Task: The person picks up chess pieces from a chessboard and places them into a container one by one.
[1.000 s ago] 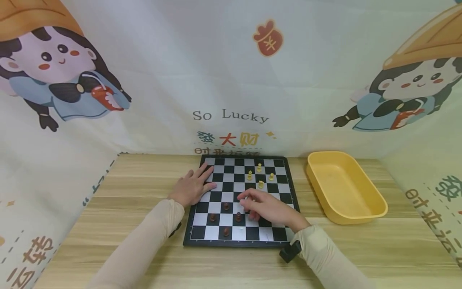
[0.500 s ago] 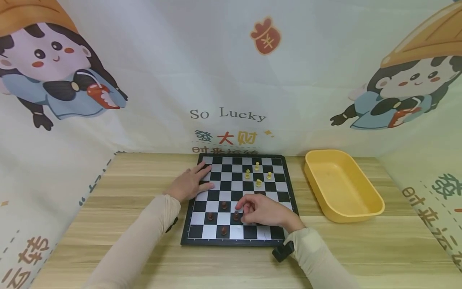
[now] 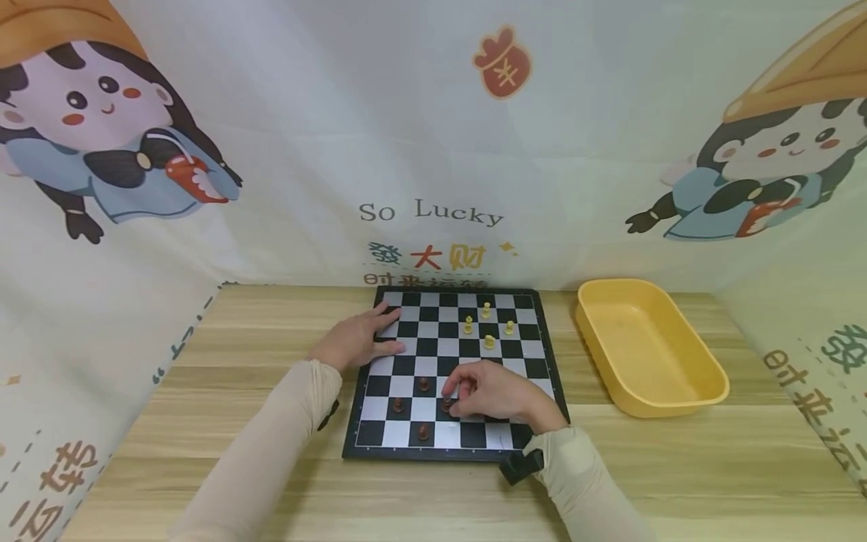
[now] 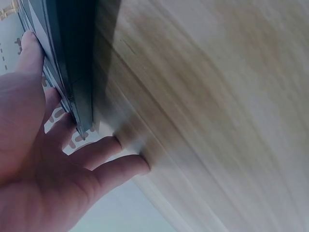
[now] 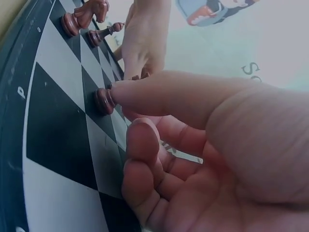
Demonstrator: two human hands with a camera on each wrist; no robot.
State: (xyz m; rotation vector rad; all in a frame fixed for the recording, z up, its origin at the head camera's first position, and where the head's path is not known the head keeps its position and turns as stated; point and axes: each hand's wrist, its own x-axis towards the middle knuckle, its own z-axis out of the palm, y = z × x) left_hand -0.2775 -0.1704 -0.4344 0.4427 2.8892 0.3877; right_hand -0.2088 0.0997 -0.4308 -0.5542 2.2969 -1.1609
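Note:
The chessboard (image 3: 379, 434) lies on the table with several small brown and yellow pieces standing on it. My right hand (image 3: 497, 391) pinches a brown chess piece (image 5: 104, 101) between thumb and index finger, low over its square; the thumb hides much of it, so its kind is unclear. Nearby stand a brown knight (image 5: 85, 17) and a slimmer brown chess piece (image 5: 104, 35). My left hand (image 3: 355, 339) rests on the board's left edge, fingers spread. In the left wrist view, the left hand (image 4: 58, 159) has its thumb on the board's edge and other fingers reaching past the board's side.
Several yellow chess pieces (image 3: 489, 342) stand toward the back right of the board. A yellow plastic tub (image 3: 667, 410) sits on the table to the right. Behind the table hangs a printed cloth (image 3: 305, 188).
My right hand has moved left and its thumb and index finger have closed on the brown piece. The left hand stays at the board's edge.

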